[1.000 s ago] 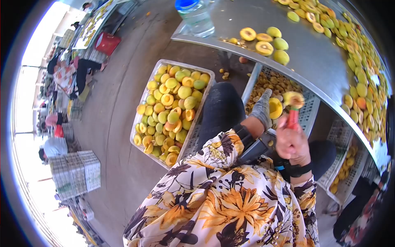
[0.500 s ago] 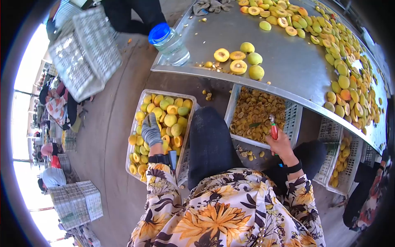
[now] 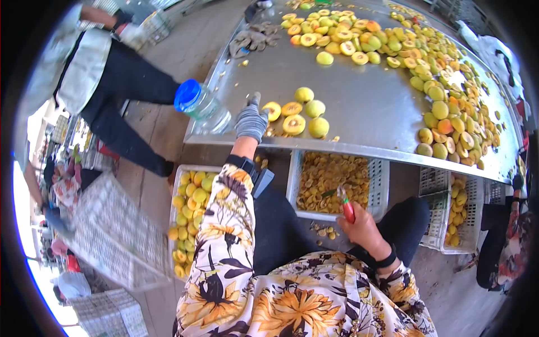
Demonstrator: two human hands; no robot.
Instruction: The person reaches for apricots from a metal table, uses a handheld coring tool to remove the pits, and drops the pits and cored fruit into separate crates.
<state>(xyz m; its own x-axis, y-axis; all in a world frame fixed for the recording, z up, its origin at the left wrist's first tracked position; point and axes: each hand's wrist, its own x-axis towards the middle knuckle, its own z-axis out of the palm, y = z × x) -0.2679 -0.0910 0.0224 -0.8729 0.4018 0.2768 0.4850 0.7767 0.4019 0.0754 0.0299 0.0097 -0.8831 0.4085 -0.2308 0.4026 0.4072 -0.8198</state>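
My left hand [image 3: 252, 121], in a grey striped glove, is over the near left part of the metal table with its fingers stretched out. Just right of it lies a halved yellow peach [image 3: 272, 110]; whether they touch is unclear. Beside that half are more cut halves [image 3: 293, 124] and a few whole peaches [image 3: 318, 127]. My bare right hand [image 3: 364, 229] is closed round a red-handled pitting tool [image 3: 348, 209], its metal tip over a white crate [image 3: 379, 188] of brown pits and scraps [image 3: 331, 180].
A blue-lidded water jar [image 3: 205, 109] stands at the table's left corner, with grey gloves [image 3: 252, 39] behind. Many peaches [image 3: 443, 112] cover the table's right side. A peach-filled crate [image 3: 193, 210] is by my left leg. A co-worker [image 3: 112, 95] handles a white crate [image 3: 115, 230] at left.
My left hand has moved from the peach crate up to the tabletop. My right hand still holds the tool. The co-worker at left has stepped into view, and the white crate there is lower.
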